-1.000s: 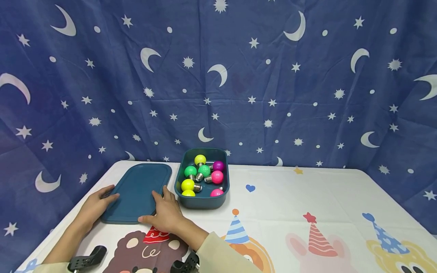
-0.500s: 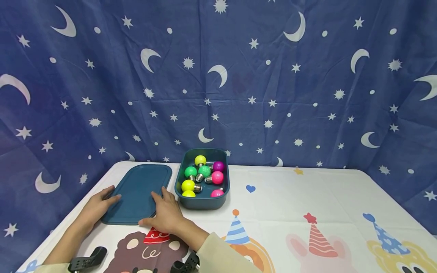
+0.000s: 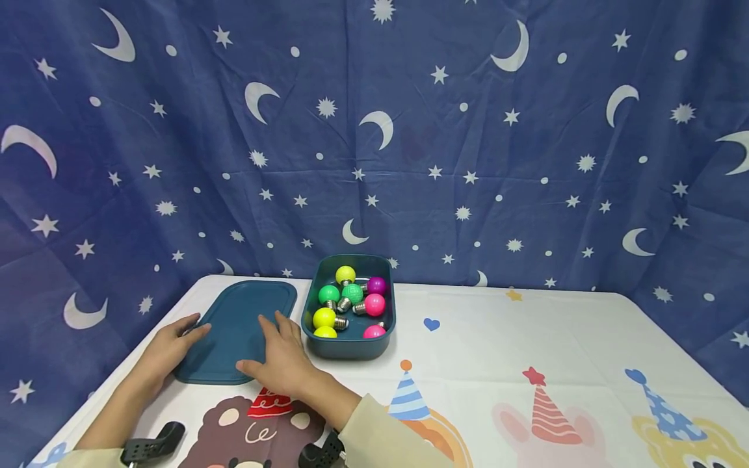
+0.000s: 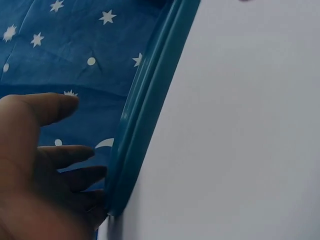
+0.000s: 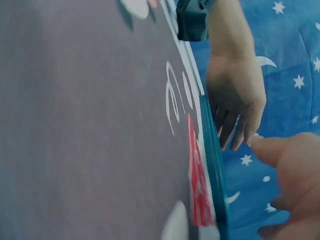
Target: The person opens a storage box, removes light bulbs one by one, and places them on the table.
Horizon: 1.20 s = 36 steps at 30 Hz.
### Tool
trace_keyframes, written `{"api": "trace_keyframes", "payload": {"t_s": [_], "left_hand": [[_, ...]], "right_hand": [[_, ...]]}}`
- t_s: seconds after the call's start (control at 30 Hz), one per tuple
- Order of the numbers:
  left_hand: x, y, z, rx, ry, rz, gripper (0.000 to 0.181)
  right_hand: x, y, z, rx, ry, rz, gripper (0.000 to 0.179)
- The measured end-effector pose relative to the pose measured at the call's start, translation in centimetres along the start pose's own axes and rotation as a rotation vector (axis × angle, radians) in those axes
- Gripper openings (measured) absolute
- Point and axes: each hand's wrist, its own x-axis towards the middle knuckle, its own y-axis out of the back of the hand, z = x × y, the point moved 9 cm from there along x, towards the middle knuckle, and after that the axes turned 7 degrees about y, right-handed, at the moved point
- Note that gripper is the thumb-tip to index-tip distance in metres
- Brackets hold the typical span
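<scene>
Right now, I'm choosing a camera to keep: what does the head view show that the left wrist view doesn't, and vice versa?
Only the head view: the box of colourful bulbs and the animal prints. Only the left wrist view: the lowest fingers of the left hand, hidden in the head view. Both: the flat blue-green lid, the left hand itself, the starry curtain and the white tablecloth.

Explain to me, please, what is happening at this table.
A person has both hands, fingers spread, at a dark blue lid lying flat on the tablecloth: the left hand by its left edge, the right hand by its right. Neither grips it. Just right of the lid, an open box holds colourful light bulbs.
</scene>
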Motion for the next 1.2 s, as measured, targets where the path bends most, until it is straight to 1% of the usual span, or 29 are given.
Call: {"api": "trace_keyframes", "payload": {"t_s": [0.13, 0.23, 0.3, 0.47, 0.57, 0.63, 0.7, 0.8, 0.93, 1.03, 1.13, 1.2], "left_hand": [[-0.3, 0.6, 1.4, 0.056, -0.044, 0.067, 0.072], [-0.4, 0.9, 2.4, 0.066, -0.082, 0.117, 0.069], [-0.7, 1.1, 3.2, 0.046, -0.108, 0.146, 0.068], [-1.6, 1.4, 5.3, -0.057, -0.205, 0.208, 0.066], [-2.1, 1.1, 6.7, -0.093, -0.258, 0.220, 0.063], [-2.2, 0.6, 7.6, -0.112, -0.279, 0.218, 0.061], [-2.3, -0.1, 8.4, -0.134, -0.299, 0.211, 0.059], [-2.2, -1.1, 9.6, -0.188, -0.328, 0.182, 0.058], [-1.8, -2.9, 10.9, -0.257, -0.368, 0.115, 0.057], [-1.4, -4.8, 11.5, -0.293, -0.377, 0.058, 0.057], [-1.1, -7.0, 11.9, -0.292, -0.368, 0.003, 0.058], [-1.0, -8.5, 12.1, -0.278, -0.366, -0.038, 0.059]], "right_hand": [[-0.1, 1.1, -1.1, 0.008, 0.051, 0.005, 0.075], [-0.5, 2.2, -1.4, 0.038, 0.075, 0.000, 0.074], [-0.7, 3.1, -1.5, 0.062, 0.094, -0.002, 0.072], [-1.3, 5.9, -1.4, 0.103, 0.152, 0.005, 0.068], [-1.5, 7.6, -1.0, 0.103, 0.167, 0.016, 0.067], [-1.7, 8.8, -0.5, 0.098, 0.169, 0.034, 0.066], [-1.8, 9.9, 0.4, 0.107, 0.165, 0.053, 0.064], [-1.9, 11.4, 2.0, 0.134, 0.145, 0.071, 0.062], [-2.0, 12.6, 4.2, 0.173, 0.115, 0.081, 0.057], [-1.8, 12.8, 5.8, 0.210, 0.094, 0.081, 0.053], [-1.6, 12.4, 7.3, 0.235, 0.061, 0.068, 0.052], [-1.5, 12.1, 8.1, 0.228, 0.035, 0.053, 0.053]]}}
